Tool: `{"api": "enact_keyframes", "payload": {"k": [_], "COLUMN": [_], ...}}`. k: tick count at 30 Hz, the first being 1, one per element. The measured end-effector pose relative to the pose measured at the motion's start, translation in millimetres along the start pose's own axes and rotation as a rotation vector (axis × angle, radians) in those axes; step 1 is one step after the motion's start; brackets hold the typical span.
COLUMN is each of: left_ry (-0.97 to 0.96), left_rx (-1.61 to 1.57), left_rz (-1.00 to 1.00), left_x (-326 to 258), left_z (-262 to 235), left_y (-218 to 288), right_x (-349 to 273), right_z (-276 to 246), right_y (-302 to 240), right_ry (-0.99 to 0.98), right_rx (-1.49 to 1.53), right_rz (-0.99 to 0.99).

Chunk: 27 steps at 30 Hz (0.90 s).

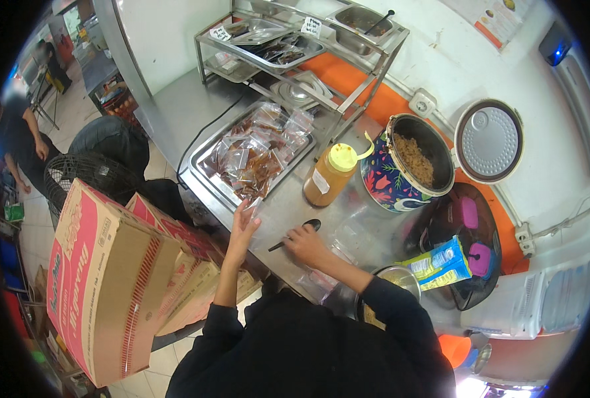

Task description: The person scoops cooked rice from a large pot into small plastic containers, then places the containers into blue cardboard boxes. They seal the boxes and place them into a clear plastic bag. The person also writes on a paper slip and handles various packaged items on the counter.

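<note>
My left hand (243,229) is raised at the counter's near edge and pinches a small clear plastic bag (254,207), just in front of a steel tray (208,154) filled with several small sealed packets (258,151) of brown food. My right hand (305,244) rests on the steel counter (175,109) and grips the handle of a black spoon (297,233), whose bowl points toward an orange squeeze bottle (331,176) with a yellow cap. To the right stands an open rice cooker (407,166) with a flowered body, holding brown cooked food.
A two-tier steel rack (308,46) with food pans stands at the back. Clear bags (348,239), a blue-yellow packet (441,262) and a round metal container (395,277) lie at my right. Cardboard boxes (109,278) are stacked at left by a fan (92,174). A person (19,142) stands far left.
</note>
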<state>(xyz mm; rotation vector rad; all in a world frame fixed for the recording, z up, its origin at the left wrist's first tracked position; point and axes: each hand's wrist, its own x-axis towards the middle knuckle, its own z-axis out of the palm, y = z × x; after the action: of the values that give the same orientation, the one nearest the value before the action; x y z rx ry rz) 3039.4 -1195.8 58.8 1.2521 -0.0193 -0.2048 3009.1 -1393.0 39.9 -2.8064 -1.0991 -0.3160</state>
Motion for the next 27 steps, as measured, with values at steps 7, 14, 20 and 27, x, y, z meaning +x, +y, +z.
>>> {"api": "enact_keyframes", "payload": {"k": [7,14,20,27], "left_ry": [0.049,-0.056,-0.134,-0.417], "left_rx": [-0.051,0.163,0.287,0.123], "left_rz": [0.029,0.127,0.145,0.029], "left_x": [-16,-7,2,25], "left_z": [-28,-10,32,95], "left_y": [9,24,23,12], "right_x": [31,-5,-52,-96], "right_z": [23,-114,-239,-180], "right_y": [8,34,131,313], "right_ry": [-0.093,0.253,0.829,0.322], "right_rx": [0.041,0.267,0.178,0.082], "right_rz": [-0.204,-0.017,0.868,1.022]}}
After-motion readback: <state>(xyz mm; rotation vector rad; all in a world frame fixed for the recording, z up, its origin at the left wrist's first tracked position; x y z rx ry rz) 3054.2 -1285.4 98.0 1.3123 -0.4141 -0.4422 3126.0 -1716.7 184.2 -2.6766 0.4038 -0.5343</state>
